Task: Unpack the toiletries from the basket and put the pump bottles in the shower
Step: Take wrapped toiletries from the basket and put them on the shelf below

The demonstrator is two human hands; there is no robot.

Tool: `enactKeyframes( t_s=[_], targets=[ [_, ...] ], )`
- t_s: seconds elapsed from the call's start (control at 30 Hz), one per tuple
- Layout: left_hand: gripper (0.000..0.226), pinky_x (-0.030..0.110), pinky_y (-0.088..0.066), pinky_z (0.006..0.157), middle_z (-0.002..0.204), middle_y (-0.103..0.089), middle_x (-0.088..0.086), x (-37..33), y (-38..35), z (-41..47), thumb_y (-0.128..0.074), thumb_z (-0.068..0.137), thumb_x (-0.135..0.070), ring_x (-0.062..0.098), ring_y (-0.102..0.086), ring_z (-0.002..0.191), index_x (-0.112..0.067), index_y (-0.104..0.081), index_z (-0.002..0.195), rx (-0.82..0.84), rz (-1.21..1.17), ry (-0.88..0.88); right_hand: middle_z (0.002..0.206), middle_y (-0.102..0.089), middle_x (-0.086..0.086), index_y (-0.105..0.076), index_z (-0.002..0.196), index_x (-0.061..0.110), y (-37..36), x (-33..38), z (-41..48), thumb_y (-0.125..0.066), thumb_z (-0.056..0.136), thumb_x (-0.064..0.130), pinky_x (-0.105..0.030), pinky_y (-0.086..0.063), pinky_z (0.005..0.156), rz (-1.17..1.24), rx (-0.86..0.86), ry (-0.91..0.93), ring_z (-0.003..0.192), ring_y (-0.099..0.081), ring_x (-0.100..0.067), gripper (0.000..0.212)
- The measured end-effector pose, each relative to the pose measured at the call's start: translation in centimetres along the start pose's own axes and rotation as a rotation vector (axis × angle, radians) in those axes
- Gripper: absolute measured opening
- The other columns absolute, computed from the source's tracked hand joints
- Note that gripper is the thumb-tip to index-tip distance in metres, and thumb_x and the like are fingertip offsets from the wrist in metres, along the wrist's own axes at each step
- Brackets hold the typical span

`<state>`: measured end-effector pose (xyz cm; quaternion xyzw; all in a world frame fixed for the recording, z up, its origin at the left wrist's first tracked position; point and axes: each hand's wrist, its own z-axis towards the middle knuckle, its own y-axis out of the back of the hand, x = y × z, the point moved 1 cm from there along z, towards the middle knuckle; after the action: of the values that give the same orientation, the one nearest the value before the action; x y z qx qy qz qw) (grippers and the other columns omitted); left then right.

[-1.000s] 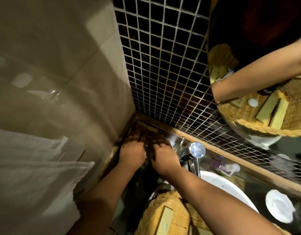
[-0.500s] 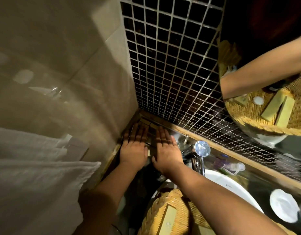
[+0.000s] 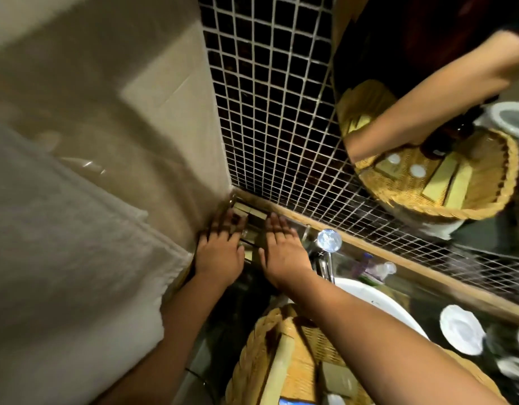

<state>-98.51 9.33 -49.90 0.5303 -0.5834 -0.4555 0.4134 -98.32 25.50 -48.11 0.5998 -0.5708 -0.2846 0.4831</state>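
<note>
Both flat-fingered: left hand (image 3: 220, 255), right hand (image 3: 281, 254) on corner boxes (image 3: 254, 213) | basket (image 3: 246, 346): long boxes (image 3: 278, 372) inside

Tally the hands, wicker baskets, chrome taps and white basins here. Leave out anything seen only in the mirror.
Bare hands: 2 (left hand, right hand)
Woven yellow wicker basket: 1
Shiny chrome tap: 1
White ceramic basin: 1
Total: 5

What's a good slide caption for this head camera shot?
Left hand and right hand lie flat, fingers straight, on small boxes in the corner by the tap, wicker basket below.
</note>
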Motion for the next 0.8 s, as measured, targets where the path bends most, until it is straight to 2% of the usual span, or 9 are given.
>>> enactKeyframes(
  t_s=[0.07, 0.17, 0.3, 0.4, 0.57, 0.7, 0.8],
  targets=[
    [0.064, 0.048, -0.026, 0.114, 0.165, -0.013, 0.007, -0.3, 1.1, -1.2, -0.033, 0.099, -0.048, 0.032, -0.017, 0.148, -0.035, -0.009, 0.157, -0.041, -0.022, -0.027, 0.165, 0.01, -0.012, -0.002, 0.158, 0.007, 1.0, 0.1, -1.6, -0.027, 0.103, 0.047, -0.043, 0.002, 0.123, 0.013, -0.064, -0.009, 0.152, 0.01, -0.025, 0.072],
    [0.063, 0.048, -0.018, 0.118, 0.167, 0.0, 0.005, -1.5, 2.8, -3.3, -0.03, 0.1, -0.049, 0.027, -0.003, 0.152, -0.036, -0.006, 0.157, -0.092, -0.039, -0.054, 0.166, 0.005, -0.011, -0.002, 0.158, 0.007, 2.9, 0.1, -4.4, -0.032, 0.103, 0.048, -0.042, 0.0, 0.124, 0.017, -0.142, 0.009, 0.153, 0.006, -0.024, 0.075],
    [0.063, 0.05, -0.018, 0.117, 0.166, -0.009, 0.002, -4.2, 5.1, -6.3, -0.027, 0.1, -0.05, 0.025, -0.01, 0.151, -0.036, -0.004, 0.157, -0.091, -0.094, -0.042, 0.166, 0.008, -0.01, 0.0, 0.158, 0.008, 4.9, -0.5, -8.8, -0.032, 0.104, 0.046, -0.038, 0.007, 0.12, 0.003, -0.192, 0.004, 0.152, 0.009, -0.022, 0.074],
    [0.064, 0.049, -0.024, 0.115, 0.163, -0.022, 0.002, -6.3, 6.3, -8.5, -0.031, 0.1, -0.05, 0.026, -0.02, 0.148, -0.034, -0.009, 0.157, -0.143, -0.077, -0.087, 0.165, 0.012, -0.01, 0.004, 0.158, 0.006, 5.5, -1.6, -12.3, -0.029, 0.105, 0.044, -0.039, 0.003, 0.124, -0.007, -0.217, -0.027, 0.152, 0.01, -0.023, 0.073],
    [0.063, 0.049, -0.022, 0.117, 0.163, -0.022, 0.003, -9.5, 7.1, -11.9, -0.031, 0.1, -0.05, 0.024, -0.017, 0.15, -0.032, -0.012, 0.157, -0.159, -0.065, -0.187, 0.165, 0.012, -0.01, 0.004, 0.158, 0.007, 5.3, -4.2, -16.9, -0.029, 0.105, 0.044, -0.04, 0.0, 0.124, -0.048, -0.235, -0.029, 0.152, 0.01, -0.023, 0.073],
    [0.063, 0.047, -0.023, 0.117, 0.162, -0.026, 0.005, -11.4, 6.4, -14.9, -0.033, 0.099, -0.049, 0.024, -0.02, 0.149, -0.029, -0.018, 0.157, -0.169, -0.016, -0.264, 0.166, 0.007, -0.009, 0.0, 0.159, 0.008, 4.0, -5.5, -19.4, -0.029, 0.104, 0.044, -0.039, 0.001, 0.123, -0.135, -0.258, 0.049, 0.153, 0.007, -0.022, 0.071],
    [0.06, 0.046, -0.021, 0.117, 0.162, -0.025, 0.004, -12.4, 5.2, -17.0, -0.03, 0.1, -0.05, 0.026, -0.017, 0.149, -0.029, -0.022, 0.156, -0.12, 0.031, -0.365, 0.167, 0.006, -0.007, -0.001, 0.159, 0.01, 1.8, -6.4, -21.4, -0.026, 0.105, 0.043, -0.039, 0.0, 0.124, -0.154, -0.209, 0.106, 0.153, 0.007, -0.021, 0.068]
  ],
)
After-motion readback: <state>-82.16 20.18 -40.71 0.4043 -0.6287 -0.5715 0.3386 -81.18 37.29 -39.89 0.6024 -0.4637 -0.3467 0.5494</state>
